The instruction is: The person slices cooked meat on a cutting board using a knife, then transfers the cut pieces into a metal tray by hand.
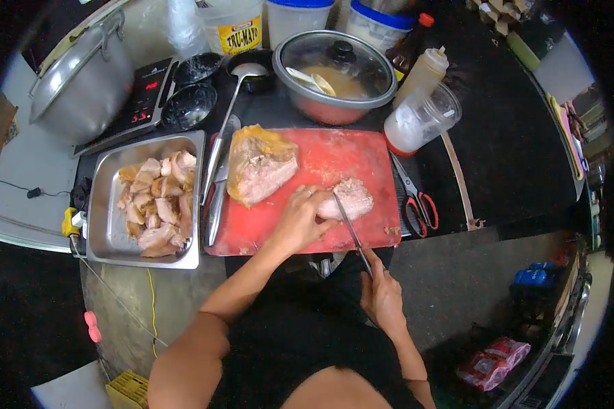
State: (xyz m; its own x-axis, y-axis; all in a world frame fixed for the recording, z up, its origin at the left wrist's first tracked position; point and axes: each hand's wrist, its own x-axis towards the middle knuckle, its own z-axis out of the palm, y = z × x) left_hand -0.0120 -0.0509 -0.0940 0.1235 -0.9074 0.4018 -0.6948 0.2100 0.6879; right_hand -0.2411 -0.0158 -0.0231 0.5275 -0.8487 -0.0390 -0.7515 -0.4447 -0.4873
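My right hand point(383, 294) is wrapped round the handle of a knife point(348, 227), whose blade lies against a piece of cooked meat point(351, 198) on the red cutting board point(252, 228). My left hand point(305, 219) presses on the left end of that piece, fingers bent over it. A larger chunk of meat point(262, 163) with a yellowish skin rests on the board's left half. Left of the board, a steel tray point(109, 232) holds several cut pieces of meat point(158, 198).
Behind the board stands a lidded pot point(338, 102). A ladle point(228, 123) lies along the board's left edge. Scissors point(417, 204) and a clear plastic container point(421, 123) are on the right. A large metal pot point(85, 82) stands at the induction cooker point(147, 95).
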